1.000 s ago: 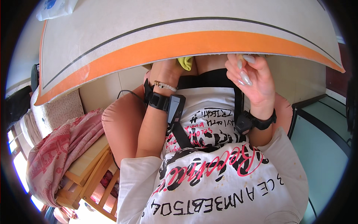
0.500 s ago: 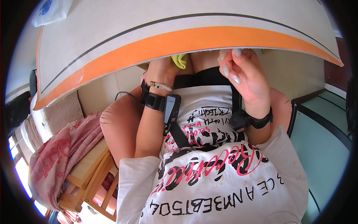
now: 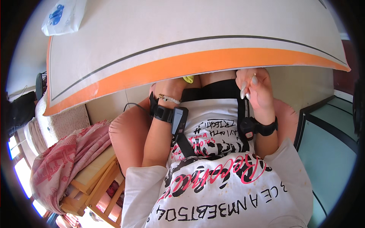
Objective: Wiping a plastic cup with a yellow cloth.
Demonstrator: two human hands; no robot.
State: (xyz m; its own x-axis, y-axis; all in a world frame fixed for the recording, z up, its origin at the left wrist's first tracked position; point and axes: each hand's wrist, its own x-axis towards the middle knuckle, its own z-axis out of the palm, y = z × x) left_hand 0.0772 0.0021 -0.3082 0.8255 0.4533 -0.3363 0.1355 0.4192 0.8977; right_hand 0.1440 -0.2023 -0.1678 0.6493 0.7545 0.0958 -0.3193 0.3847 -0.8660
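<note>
I sit at a white table with an orange edge band (image 3: pixel 197 62). My left hand (image 3: pixel 169 86) lies in my lap under the table edge, so its fingers are hidden. A small yellow thing (image 3: pixel 188 78) shows just beside it; whether the hand grips it is not visible. My right hand (image 3: pixel 257 91) is raised at the table edge on the right, its long-nailed fingers curled in, and I see nothing between them. Each wrist carries a black band with a device, and the left also has a bead bracelet.
A clear plastic bag with blue print (image 3: pixel 62 17) lies on the table at the far left. A pink patterned cloth (image 3: pixel 64 159) hangs over a wooden chair (image 3: pixel 95 186) at my left. A dark-framed glass surface (image 3: pixel 327 144) is at my right.
My right hand has drifted a little left and up to the table edge. My left hand has slid slightly further under the table.
</note>
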